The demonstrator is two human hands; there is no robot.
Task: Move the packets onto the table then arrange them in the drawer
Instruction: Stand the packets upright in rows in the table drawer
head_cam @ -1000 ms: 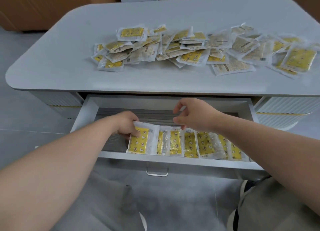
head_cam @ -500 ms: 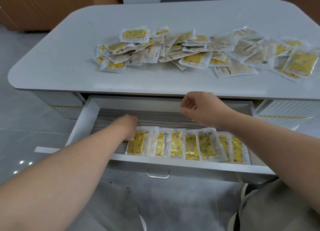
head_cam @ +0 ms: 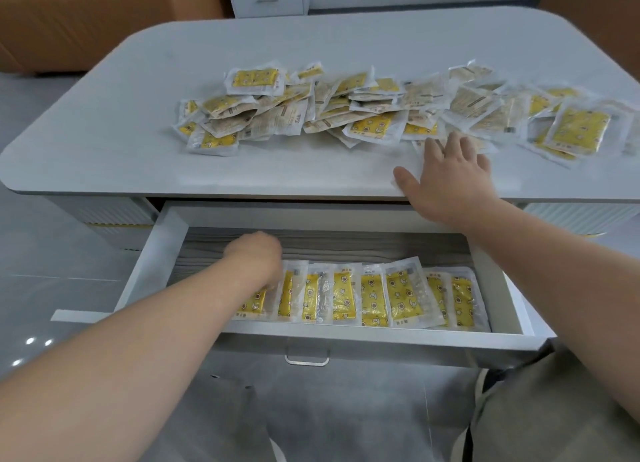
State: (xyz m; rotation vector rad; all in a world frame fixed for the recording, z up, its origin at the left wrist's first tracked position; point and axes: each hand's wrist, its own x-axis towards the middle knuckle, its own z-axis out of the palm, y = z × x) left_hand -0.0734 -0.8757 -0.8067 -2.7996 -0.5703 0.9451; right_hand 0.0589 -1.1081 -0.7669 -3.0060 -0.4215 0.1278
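One row of yellow plastic packets (head_cam: 374, 298) lies in the white drawer (head_cam: 162, 250) beside our left hand (head_cam: 256, 259), its grip unclear, while a far larger heap (head_cam: 372, 127) waits on the grey table (head_cam: 121, 122) just beyond our spread-open right hand (head_cam: 446, 170).

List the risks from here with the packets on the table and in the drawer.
1. The right hand lies flat at the near edge of the pile on the table; the packets overlap, so it may drag several or sweep one off the edge.
2. The row in the drawer overlaps; the left hand is on its leftmost packet, and a nudge could skew it.
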